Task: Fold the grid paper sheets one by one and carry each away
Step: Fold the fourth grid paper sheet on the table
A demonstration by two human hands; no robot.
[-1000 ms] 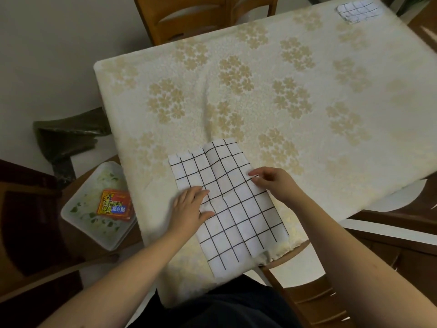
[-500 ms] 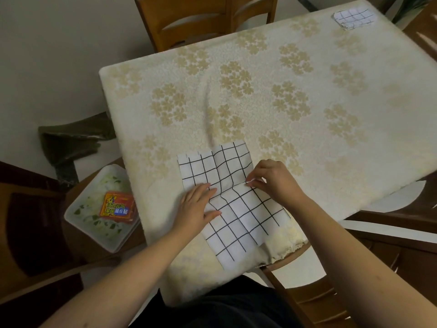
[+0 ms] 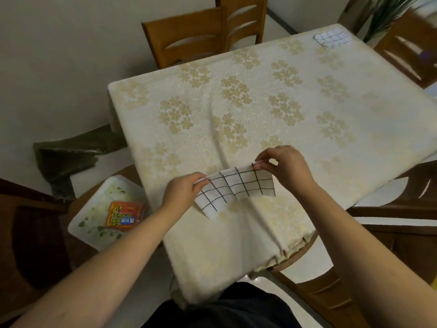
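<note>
Left hand [image 3: 183, 194] and right hand [image 3: 285, 165] each pinch a top corner of the grid paper [image 3: 236, 188], so below each grip it hangs folded over the table [image 3: 272, 110].

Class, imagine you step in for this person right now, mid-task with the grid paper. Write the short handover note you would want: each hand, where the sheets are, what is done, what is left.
Left hand: pinches the left end of the grid paper sheet.
Right hand: pinches its right top corner.
The sheet is held up off the tablecloth at the near edge, hanging from its top edge; whether it is doubled over I cannot tell.
Another folded grid piece lies at the far right corner of the table.
Done: one piece seems put away there.
Left: probably finish folding this sheet and carry it off.
</note>
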